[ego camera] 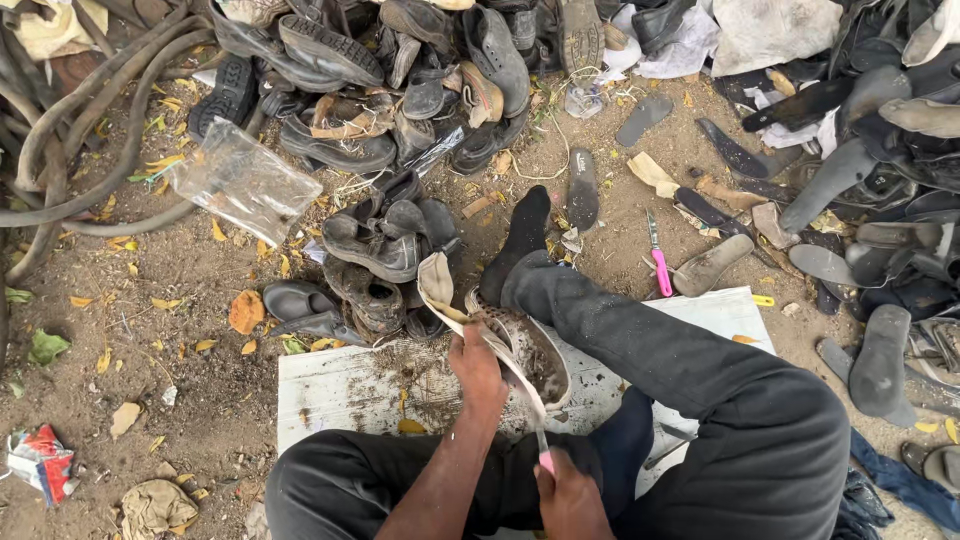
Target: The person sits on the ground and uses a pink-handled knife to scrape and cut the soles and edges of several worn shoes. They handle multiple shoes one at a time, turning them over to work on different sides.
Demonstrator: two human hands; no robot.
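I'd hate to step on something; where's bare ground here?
Bare dirt lies left of the white board, below the plastic bag. Crowded: the shoe pile at top and the loose soles at right.

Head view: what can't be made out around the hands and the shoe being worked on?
- Blade of the pink-handled knife: hidden between the right hand and the shoe.
- Right hand's fingers: cut off by the bottom edge.
- Left hand's fingertips: hidden behind the peeled strip.
- White board beneath: covered by the legs.
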